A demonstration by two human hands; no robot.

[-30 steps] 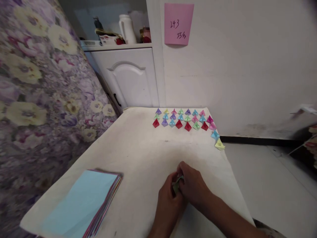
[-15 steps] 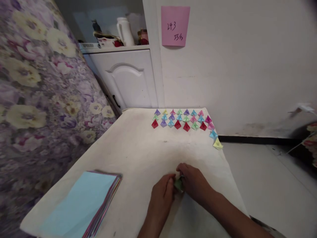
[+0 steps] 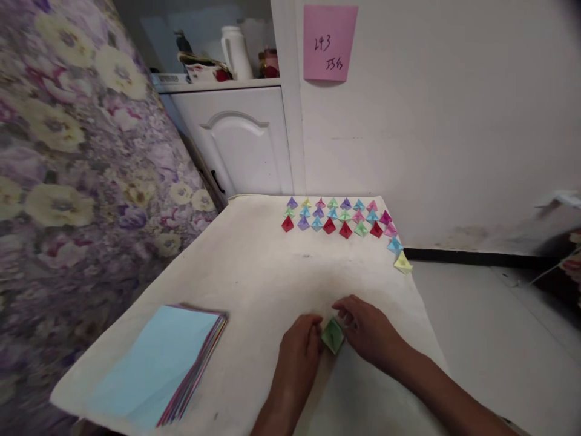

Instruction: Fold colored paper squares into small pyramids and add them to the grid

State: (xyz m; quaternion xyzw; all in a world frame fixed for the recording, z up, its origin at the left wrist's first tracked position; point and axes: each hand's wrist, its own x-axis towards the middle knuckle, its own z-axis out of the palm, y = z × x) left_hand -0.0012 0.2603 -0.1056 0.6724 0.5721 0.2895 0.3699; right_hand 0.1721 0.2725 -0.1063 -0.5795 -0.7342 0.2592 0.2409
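A small folded green paper piece lies on the white table between my two hands. My left hand pinches its left edge with curled fingers. My right hand grips its right side, fingertips pressed on the paper. Several small folded paper shapes in red, purple, blue, green and pink stand in rows at the table's far end, with a blue one and a yellow one trailing along the right edge.
A stack of coloured paper sheets, light blue on top, lies at the near left. A floral fabric surface runs along the left. A white cabinet and a wall with a pink note stand behind.
My hands have drawn slightly apart, and the green piece now shows flat between them instead of hidden inside the fingers.
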